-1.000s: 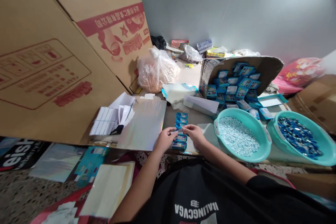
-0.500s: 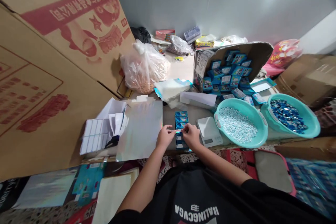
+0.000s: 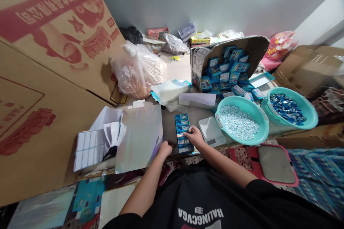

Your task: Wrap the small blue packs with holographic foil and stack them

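Note:
A column of small blue boxes (image 3: 182, 128) lies on the table in front of me. My right hand (image 3: 194, 136) is closed at the right side of the column, its fingertips on one of the boxes. My left hand (image 3: 165, 149) is curled near the table's front edge, between the boxes and a shiny silvery sheet (image 3: 141, 136); its fingers are too small and turned away to read. Right of my right hand lies a white scale (image 3: 211, 131). Beside that stands a turquoise basin (image 3: 264, 128) of pale pieces.
A second turquoise basin (image 3: 311, 114) holds blue wrapped pieces. Behind is an open carton (image 3: 259, 48) of blue boxes. A tied plastic bag (image 3: 139, 68), white trays (image 3: 88, 150) and a tall cardboard box (image 3: 61, 78) are on the left.
My left hand has moved away from the blue boxes, down toward the table's front edge. My right hand stays at the column. The view has shifted slightly.

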{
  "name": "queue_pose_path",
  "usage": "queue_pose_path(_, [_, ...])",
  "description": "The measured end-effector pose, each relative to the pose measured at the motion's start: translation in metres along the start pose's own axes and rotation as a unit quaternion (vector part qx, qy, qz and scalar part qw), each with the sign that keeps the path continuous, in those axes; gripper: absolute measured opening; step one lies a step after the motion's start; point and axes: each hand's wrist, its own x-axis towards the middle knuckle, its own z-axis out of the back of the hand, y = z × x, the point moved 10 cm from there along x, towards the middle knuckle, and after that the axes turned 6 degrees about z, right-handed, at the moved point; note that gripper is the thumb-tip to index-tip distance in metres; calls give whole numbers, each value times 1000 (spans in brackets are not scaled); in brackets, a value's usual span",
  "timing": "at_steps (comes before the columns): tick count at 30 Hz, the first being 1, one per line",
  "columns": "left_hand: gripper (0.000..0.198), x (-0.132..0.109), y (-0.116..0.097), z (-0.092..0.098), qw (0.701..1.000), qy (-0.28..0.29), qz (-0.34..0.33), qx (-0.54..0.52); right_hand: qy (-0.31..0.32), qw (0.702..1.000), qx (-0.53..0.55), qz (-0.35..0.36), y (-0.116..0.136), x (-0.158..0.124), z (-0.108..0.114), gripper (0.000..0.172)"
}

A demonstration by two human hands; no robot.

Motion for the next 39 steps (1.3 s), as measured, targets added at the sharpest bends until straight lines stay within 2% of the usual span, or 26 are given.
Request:
queue_pose_path(4, [33, -7, 0, -9, 999, 4, -16, -52, -3, 1000, -14, 12, -2, 4, 12, 13])
queue_pose_path(7, [40, -23, -7, -9, 993, 9, -36, -112, -30, 997, -51, 55, 13, 16, 47, 29])
queue_pose_path(9, [45, -39, -7, -3, 987, 8, -47, -153, -44, 988, -94, 115, 34, 32, 77, 43])
queue_pose_path(11, [43, -56, -1, 4, 979, -8, -55, -194, -46, 963, -181, 196, 61, 53, 103, 56])
queue_pose_path(13, [36, -72, 10, 10, 968, -43, -65, -237, -46, 921, -285, 261, 82, 77, 120, 68])
queue_pose_path(14, [34, -78, 17, 13, 961, -66, -71, -257, -43, 903, -326, 277, 88, 90, 125, 74])
queue_pose_path(16, [33, -89, 29, 17, 946, -137, -76, -282, -22, 894, -355, 271, 86, 116, 133, 81])
queue_pose_path(17, [34, -96, 34, 18, 940, -179, -74, -281, -5, 898, -355, 259, 82, 128, 135, 78])
queue_pose_path(19, [36, -112, 32, 16, 933, -248, -78, -248, 27, 911, -338, 234, 71, 146, 138, 57])
queue_pose_path(22, [35, -146, 0, 4, 934, -284, -130, -175, 54, 926, -299, 226, 65, 156, 144, 13])
queue_pose_path(23, [32, -159, -12, 0, 932, -290, -146, -162, 58, 930, -281, 229, 66, 154, 146, 6])
queue_pose_path(25, [27, -185, -34, -5, 925, -311, -165, -143, 62, 939, -236, 242, 71, 144, 147, 14])
queue_pose_path(27, [25, -208, -58, -11, 923, -318, -189, -109, 64, 947, -183, 258, 78, 121, 142, 24])
queue_pose_path(29, [28, -223, -79, -20, 922, -318, -208, -78, 101, 960, -73, 251, 81, 89, 129, 31])
queue_pose_path(30, [32, -229, -88, -23, 918, -324, -216, -71, 147, 965, 52, 212, 79, 72, 119, 31])
queue_pose_path(32, [41, -242, -104, -27, 903, -353, -235, -67, 261, 927, 246, 104, 77, 32, 89, 31])
queue_pose_path(34, [48, -252, -118, -31, 889, -378, -250, -55, 343, 871, 351, 18, 87, -6, 68, 33])
queue_pose_path(36, [44, -259, -128, -34, 881, -398, -252, -44, 393, 831, 393, -28, 102, -34, 57, 35])
queue_pose_path(39, [34, -273, -130, -30, 866, -428, -250, -66, 443, 796, 408, -62, 122, -60, 48, 40])
